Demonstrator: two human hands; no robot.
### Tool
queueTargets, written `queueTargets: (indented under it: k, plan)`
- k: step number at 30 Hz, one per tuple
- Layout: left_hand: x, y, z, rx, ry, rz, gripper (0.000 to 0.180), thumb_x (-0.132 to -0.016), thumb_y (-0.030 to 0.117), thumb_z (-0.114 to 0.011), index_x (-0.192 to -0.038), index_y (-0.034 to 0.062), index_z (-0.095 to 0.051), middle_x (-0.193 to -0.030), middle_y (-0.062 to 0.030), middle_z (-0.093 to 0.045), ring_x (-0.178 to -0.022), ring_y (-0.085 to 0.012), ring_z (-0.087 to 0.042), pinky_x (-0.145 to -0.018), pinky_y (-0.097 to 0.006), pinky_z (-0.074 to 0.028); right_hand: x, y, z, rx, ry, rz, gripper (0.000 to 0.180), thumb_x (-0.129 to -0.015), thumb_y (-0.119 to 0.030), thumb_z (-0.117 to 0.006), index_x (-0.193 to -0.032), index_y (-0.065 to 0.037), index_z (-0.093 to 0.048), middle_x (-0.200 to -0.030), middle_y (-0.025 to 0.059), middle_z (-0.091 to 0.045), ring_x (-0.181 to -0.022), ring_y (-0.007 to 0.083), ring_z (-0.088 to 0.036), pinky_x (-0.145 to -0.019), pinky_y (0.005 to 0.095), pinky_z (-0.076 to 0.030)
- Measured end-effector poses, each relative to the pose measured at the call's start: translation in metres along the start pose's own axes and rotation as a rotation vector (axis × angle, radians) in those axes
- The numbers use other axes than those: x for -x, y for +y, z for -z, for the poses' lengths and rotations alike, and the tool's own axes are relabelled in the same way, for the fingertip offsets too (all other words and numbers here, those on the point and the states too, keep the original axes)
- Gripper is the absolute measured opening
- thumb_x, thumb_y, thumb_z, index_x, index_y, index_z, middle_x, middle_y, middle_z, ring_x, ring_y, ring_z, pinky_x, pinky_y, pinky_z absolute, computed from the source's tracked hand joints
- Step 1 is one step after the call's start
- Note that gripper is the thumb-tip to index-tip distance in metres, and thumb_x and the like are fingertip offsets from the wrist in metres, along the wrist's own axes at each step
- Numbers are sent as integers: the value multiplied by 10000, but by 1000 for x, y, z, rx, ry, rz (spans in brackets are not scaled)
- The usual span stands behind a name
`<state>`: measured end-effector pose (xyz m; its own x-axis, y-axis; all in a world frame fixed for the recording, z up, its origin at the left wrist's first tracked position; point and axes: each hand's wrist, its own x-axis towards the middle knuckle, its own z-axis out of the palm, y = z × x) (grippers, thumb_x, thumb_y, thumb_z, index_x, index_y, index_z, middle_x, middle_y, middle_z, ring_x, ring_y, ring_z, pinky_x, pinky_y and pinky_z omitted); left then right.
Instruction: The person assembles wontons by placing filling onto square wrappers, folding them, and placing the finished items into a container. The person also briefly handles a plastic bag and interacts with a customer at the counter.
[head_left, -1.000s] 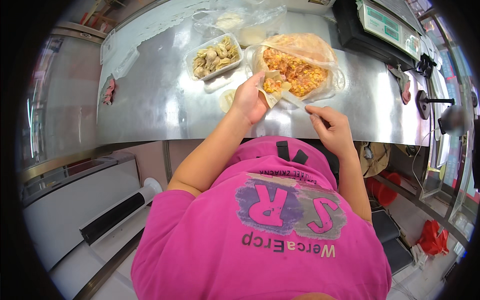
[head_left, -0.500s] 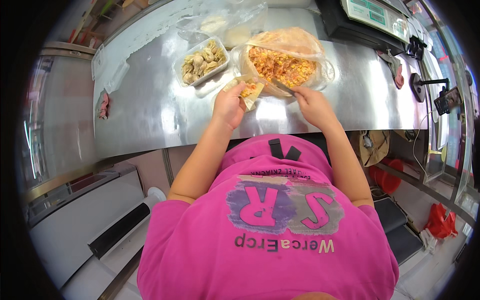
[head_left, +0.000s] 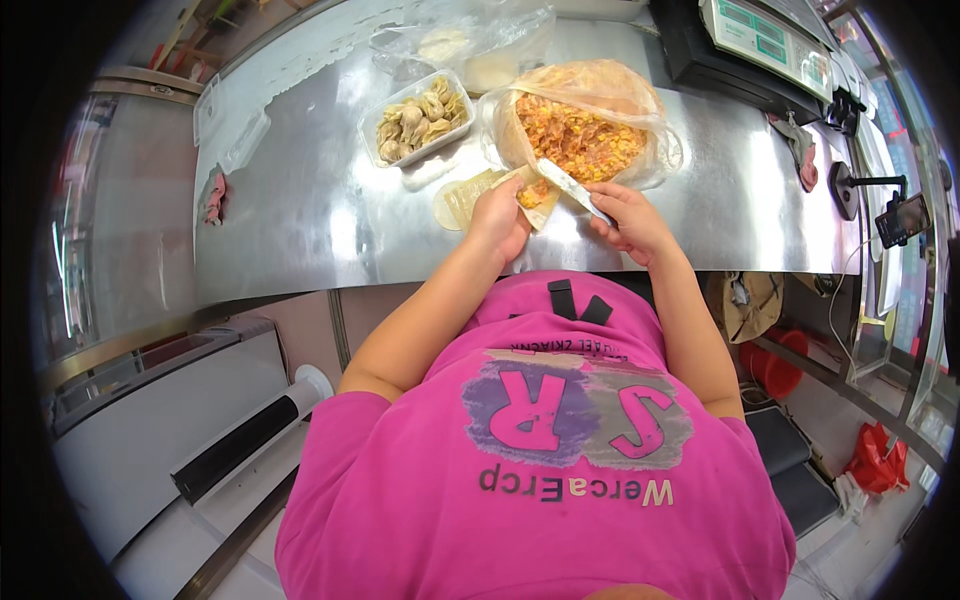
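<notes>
Over the counter [head_left: 300, 220], left fingers [head_left: 497, 212] cup a wrapper [head_left: 537, 193]; right fingers [head_left: 615, 205] pinch a spatula [head_left: 570, 188].

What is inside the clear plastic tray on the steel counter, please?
The clear plastic tray holds folded pale dumplings, piled loosely in view. Whatever lies beneath that pile, down to the tray's bottom, is covered and cannot be seen.

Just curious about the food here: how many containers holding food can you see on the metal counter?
2. A clear plastic tray of folded dumplings sits left of a bag-lined bowl of orange filling. The clear bags behind them may hide more.
</notes>
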<state>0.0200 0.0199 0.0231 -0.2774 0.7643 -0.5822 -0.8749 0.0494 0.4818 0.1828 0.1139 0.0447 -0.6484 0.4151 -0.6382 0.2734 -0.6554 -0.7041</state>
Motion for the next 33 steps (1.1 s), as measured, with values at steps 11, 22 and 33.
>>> queueTargets:
  k: [11, 22, 33]
  plan:
    - [-8, -3, 0, 64, 53, 6, 351, -940, 162, -305, -1180, -82, -384, -1146, -190, -495, -1034, -293, -528, -896, -398, -444, -8, 2, 11, 923, 297, 507, 247, -846, -148, -473, -991, 3, -603, -749, 136, -620, -679, 227, -585, -639, 307, -453]
    - [-5, 0, -1, -1, 72, 7, 361, -944, 166, -285, -1201, -78, -355, -1173, -206, -471, -1059, -311, -511, -914, -423, -433, -12, -11, 10, 616, 75, 189, 235, -845, -144, -478, -968, -9, -625, -631, 56, -565, -564, 135, -516, -557, 259, -411]
    - [11, 15, -12, 24, 68, -46, 319, -928, 158, -348, -1120, -84, -428, -1072, -184, -535, -967, -280, -562, -848, -395, -468, 11, 0, 3, 278, 64, 200, 262, -908, -161, -454, -1108, -29, -560, -585, -37, -454, -499, 33, -378, -459, 180, -296]
